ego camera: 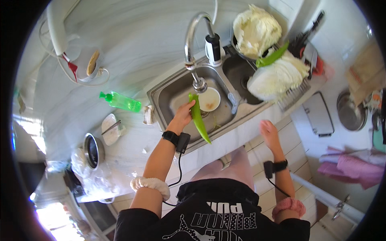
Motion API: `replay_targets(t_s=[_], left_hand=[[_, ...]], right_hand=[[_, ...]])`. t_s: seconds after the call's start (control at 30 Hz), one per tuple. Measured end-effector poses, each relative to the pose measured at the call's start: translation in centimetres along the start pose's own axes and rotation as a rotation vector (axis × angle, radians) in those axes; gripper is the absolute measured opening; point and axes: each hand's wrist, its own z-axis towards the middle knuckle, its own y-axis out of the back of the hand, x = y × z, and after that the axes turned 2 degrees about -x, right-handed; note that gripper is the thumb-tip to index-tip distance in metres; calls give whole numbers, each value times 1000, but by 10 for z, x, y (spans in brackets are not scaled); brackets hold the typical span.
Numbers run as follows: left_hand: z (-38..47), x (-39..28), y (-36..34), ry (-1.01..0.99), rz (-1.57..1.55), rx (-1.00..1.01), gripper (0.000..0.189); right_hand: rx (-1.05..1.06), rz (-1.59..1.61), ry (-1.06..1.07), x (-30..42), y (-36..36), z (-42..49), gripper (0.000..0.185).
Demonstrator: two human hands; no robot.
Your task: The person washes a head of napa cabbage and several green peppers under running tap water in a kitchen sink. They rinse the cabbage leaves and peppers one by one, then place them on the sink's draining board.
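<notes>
My left hand (184,113) grips a long green pepper (197,117) near its stem end, above the larger basin of a stainless steel sink (176,82). The pepper's tip points down towards the front rim. Beneath it in the basin, a white bowl (213,102) sits beside the drain, with a few green scraps nearby. A chrome gooseneck faucet (189,39) arches over the bowl; I see no water running. Off to the right, in front of the counter edge, hangs my right hand (269,132), slightly blurred. Nothing shows in it, and its fingers are not clear.
Right of the basin lie a cut napa cabbage (276,79), another green pepper (273,56) and a leafy cabbage piece (256,30). Knives (304,37) stand behind them. To the left are a green bottle (123,101), a metal pot (101,150) and a dish with chopsticks (110,134).
</notes>
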Motion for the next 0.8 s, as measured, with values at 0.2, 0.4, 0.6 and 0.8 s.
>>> replay_targets(t_s=[0.2, 0.4, 0.6, 0.8], left_hand=[[25, 15, -4, 14, -170, -66, 27], [45, 18, -35, 12, -364, -101, 25], [39, 8, -64, 64, -515, -222, 25], [57, 39, -68, -88, -665, -233, 37]], right_hand=[[38, -518, 617, 115, -104, 224, 22], [255, -791, 433, 65, -145, 325, 30], [492, -489, 223, 47, -169, 274, 26], [644, -410, 65, 61, -203, 191, 31]])
